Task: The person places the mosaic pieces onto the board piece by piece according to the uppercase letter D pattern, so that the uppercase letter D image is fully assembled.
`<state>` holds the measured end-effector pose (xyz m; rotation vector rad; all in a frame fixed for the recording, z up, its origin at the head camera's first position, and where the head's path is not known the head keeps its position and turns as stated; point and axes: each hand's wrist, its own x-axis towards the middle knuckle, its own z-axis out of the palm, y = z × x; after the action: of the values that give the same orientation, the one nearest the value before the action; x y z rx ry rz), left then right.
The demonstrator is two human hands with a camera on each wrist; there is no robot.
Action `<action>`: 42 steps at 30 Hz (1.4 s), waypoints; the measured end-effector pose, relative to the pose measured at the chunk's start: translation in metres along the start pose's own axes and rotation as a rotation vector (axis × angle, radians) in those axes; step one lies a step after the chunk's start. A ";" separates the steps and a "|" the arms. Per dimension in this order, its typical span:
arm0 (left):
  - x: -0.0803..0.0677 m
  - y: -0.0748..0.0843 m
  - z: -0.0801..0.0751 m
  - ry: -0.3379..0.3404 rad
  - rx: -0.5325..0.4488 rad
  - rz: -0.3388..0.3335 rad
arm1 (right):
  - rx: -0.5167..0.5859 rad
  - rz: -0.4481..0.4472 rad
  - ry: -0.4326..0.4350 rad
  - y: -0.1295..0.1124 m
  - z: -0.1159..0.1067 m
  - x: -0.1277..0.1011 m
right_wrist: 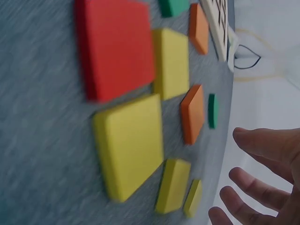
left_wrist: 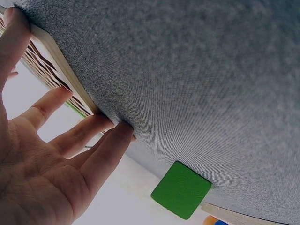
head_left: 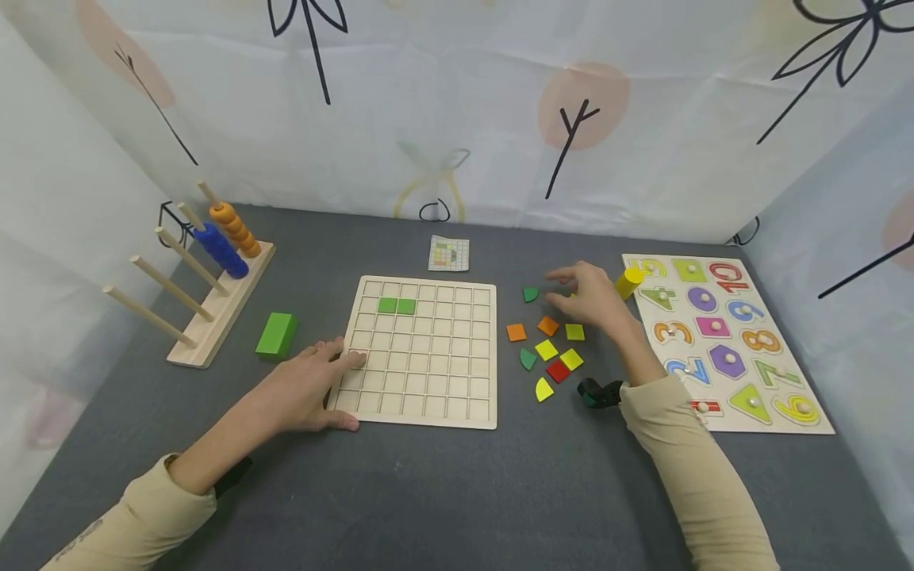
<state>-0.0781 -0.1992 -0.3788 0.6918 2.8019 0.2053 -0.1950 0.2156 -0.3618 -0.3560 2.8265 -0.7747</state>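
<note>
Picking a tile seems the step in hand: right of centre, the right hand (head_left: 589, 296), fingers parted, is over the coloured tiles (head_left: 546, 350), touching or not being hard to tell, and the next move calls for a pinch. The left hand (head_left: 309, 385), spread, touches the central grid board's (head_left: 441, 365) left edge; its upper-left cells hold two green squares (head_left: 387, 305). The puzzle board (head_left: 814, 427) at right holds knobbed pieces (head_left: 727, 361).

Around me, soft light brightens the white printed fabric backdrop (head_left: 471, 95) and lays faint shadows on the dark grey counter (head_left: 443, 492); in the right wrist view, the flat red square tile (right_wrist: 119, 49) looks blurred.
</note>
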 end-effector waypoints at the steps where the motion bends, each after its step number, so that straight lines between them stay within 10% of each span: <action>1: 0.000 0.000 0.000 0.000 -0.001 -0.001 | -0.005 0.003 -0.003 0.002 0.000 -0.001; 42: -0.001 -0.004 0.004 0.031 0.000 0.017 | -0.036 0.038 -0.028 0.018 0.003 -0.003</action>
<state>-0.0776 -0.2028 -0.3831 0.7186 2.8263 0.2213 -0.1944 0.2302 -0.3735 -0.3154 2.8152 -0.7064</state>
